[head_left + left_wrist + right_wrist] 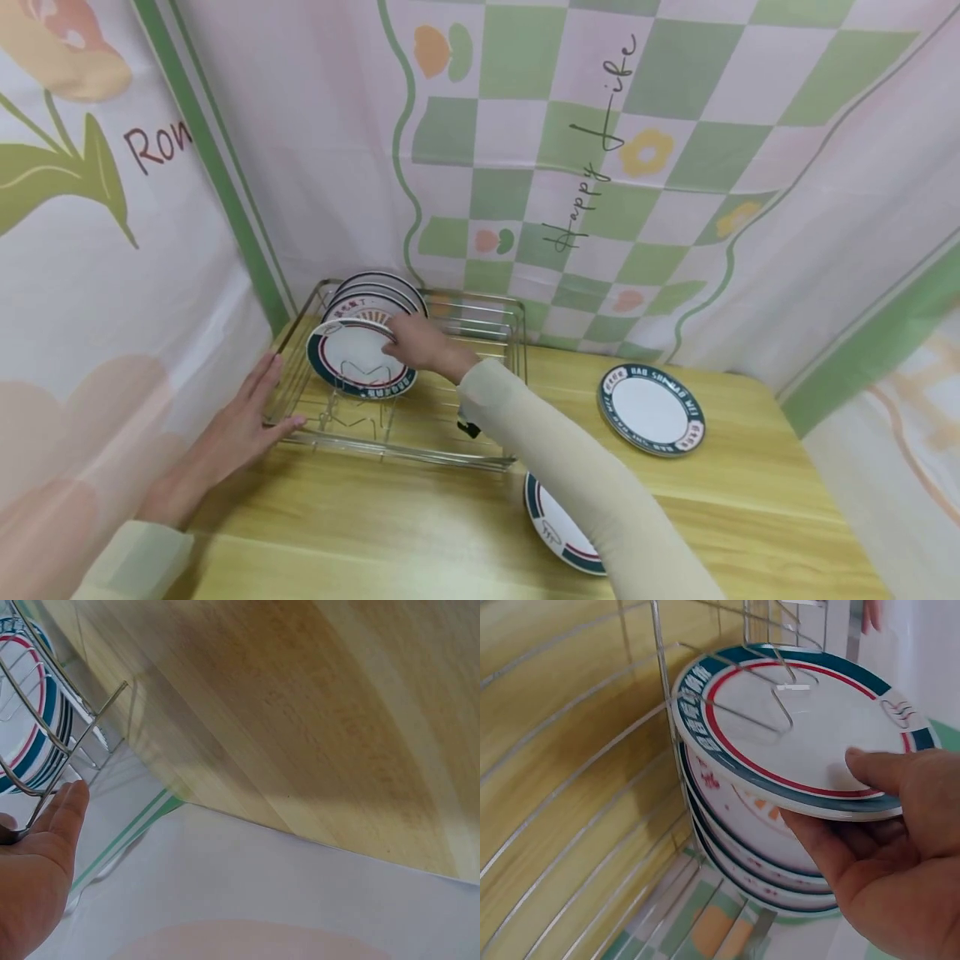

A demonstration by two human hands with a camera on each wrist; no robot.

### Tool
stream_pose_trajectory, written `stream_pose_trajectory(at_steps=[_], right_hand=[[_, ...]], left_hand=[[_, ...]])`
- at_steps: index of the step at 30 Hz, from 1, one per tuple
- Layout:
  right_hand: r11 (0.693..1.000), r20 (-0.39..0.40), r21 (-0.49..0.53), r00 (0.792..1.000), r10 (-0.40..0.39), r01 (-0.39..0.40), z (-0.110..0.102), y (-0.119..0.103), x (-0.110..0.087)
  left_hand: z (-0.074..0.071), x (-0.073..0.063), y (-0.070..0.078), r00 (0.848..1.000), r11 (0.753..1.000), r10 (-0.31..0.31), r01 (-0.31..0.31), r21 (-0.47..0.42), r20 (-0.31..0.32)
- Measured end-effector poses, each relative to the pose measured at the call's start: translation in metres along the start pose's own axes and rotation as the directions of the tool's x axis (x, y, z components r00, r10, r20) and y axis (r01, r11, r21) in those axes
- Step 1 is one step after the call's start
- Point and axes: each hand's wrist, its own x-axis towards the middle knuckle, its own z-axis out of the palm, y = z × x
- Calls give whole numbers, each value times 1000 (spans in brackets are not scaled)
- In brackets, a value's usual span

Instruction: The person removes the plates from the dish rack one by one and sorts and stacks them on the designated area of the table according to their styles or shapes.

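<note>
In the head view, my right hand [420,340] pinches the right edge of a white plate [356,360] with a dark green and red rim. The right wrist view shows the thumb on the plate's face [780,727] and the fingers beneath it. This plate leans in the wire dish rack [420,454], in front of several upright plates [378,287]. My left hand [243,417] rests at the rack's front left corner, fingers straight along the side and thumb by the front rail. In the left wrist view, the rack's wire [71,754] passes between thumb and fingers.
On the wooden table [360,517], right of the rack, lies a green-rimmed plate stack [652,410]. Another plate [555,525] is partly hidden under my right forearm. A checkered curtain [517,167] hangs right behind the rack, and a flowered one [172,275] hangs at the left.
</note>
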Motion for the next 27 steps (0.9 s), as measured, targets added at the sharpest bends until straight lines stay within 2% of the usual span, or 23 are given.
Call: stream_pose_trajectory(at_steps=[4, 8, 18, 27], right_hand=[[999, 6, -29, 1000, -20, 20, 8, -6, 0], [999, -8, -33, 1000, 2, -2, 10, -8, -2], [1000, -30, 15, 999, 22, -21, 11, -6, -3], [1000, -106, 11, 994, 23, -22, 8, -3, -4]], left_hand=[[-1, 0, 0, 1000, 1000, 0, 0, 3, 1], [-1, 0, 0, 1000, 1000, -4, 4, 3, 4], [1, -1, 0, 1000, 1000, -7, 7, 3, 0], [2, -1, -1, 1000, 1000, -2, 2, 4, -2]])
